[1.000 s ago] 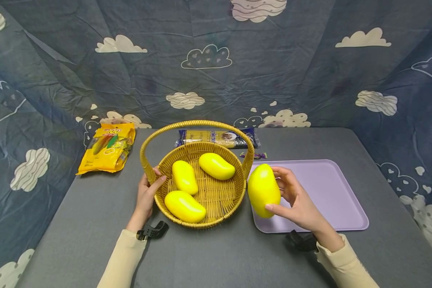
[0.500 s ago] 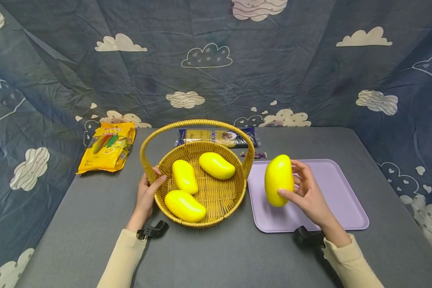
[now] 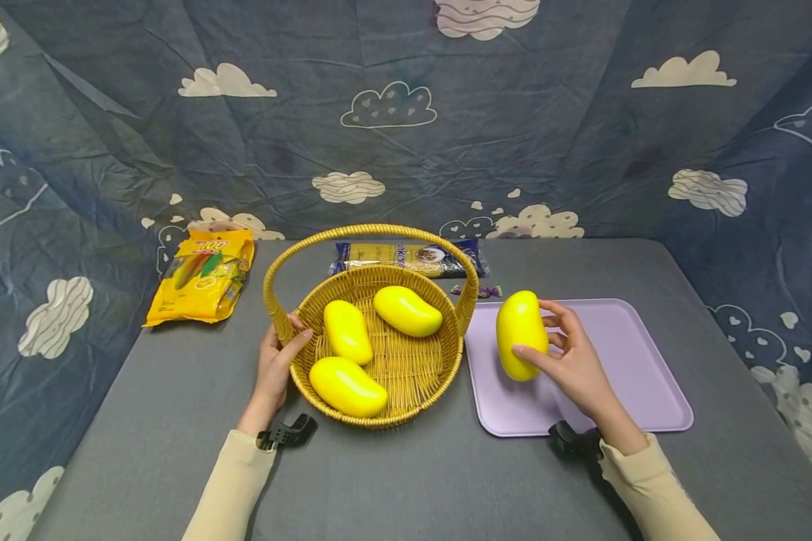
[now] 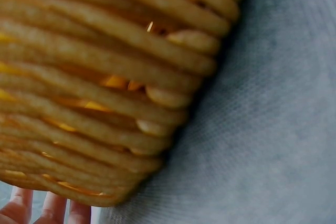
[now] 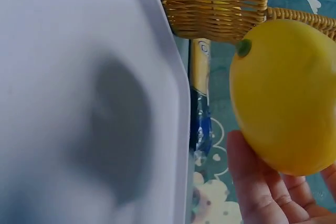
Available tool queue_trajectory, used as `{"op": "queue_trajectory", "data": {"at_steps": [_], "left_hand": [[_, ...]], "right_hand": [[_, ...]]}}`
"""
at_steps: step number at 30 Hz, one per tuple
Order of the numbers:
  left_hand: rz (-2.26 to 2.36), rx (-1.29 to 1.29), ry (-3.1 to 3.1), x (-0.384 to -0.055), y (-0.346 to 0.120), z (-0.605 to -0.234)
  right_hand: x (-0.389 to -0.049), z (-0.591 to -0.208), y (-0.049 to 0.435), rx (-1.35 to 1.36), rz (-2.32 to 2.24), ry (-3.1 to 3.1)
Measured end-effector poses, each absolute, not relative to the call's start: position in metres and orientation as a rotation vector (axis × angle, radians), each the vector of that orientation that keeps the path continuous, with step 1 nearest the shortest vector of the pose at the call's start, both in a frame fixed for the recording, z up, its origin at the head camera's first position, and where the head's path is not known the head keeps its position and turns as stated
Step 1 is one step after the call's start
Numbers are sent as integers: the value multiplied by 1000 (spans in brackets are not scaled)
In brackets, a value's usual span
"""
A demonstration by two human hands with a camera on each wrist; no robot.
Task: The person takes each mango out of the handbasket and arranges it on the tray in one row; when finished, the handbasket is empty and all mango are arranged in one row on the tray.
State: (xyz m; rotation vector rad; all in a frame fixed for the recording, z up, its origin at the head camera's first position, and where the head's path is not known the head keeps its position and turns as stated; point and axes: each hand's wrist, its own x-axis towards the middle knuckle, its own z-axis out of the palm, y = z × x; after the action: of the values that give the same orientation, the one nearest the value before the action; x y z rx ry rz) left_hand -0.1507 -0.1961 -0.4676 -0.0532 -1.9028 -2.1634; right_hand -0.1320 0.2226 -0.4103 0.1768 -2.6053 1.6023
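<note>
Presently recorded: one yellow mango (image 3: pixel 522 335), gripped between the thumb and fingers of the right hand (image 3: pixel 575 367) and held raised over the left part of the tray (image 3: pixel 625 368); a green spot is shown at one end in the right wrist view. Tray: lilac, round-cornered, laid towards the right edge of the table (image 3: pixel 392 492). One woven basket (image 3: pixel 416 376), arch-handled, set just beside the tray's left edge; its left side is grasped by the left hand (image 3: pixel 274 368), thumb laid at the rim. Contained therein: three mangoes, namely a near-left mango (image 3: pixel 348 387), a middle-left mango (image 3: pixel 348 333) and a far-right mango (image 3: pixel 407 312). One blue-and-yellow packet (image 3: pixel 406 257), placed along the table's far edge, behind the basket. One small purple wrapper (image 3: pixel 477 291), laid just beyond the tray's far left corner. One yellow bag (image 3: pixel 201 278), printed, stood near the table's far left corner.
</note>
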Motion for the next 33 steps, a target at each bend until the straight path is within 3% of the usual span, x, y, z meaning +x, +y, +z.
{"op": "queue_trajectory", "data": {"at_steps": [12, 33], "left_hand": [[-2156, -55, -1900, -150, -196, -467], [-2151, -81, -1908, -151, -197, -468]], "right_hand": [[-141, -411, 215, -17, 1614, -2735], [-152, -424, 208, -59, 1469, -2933]]}}
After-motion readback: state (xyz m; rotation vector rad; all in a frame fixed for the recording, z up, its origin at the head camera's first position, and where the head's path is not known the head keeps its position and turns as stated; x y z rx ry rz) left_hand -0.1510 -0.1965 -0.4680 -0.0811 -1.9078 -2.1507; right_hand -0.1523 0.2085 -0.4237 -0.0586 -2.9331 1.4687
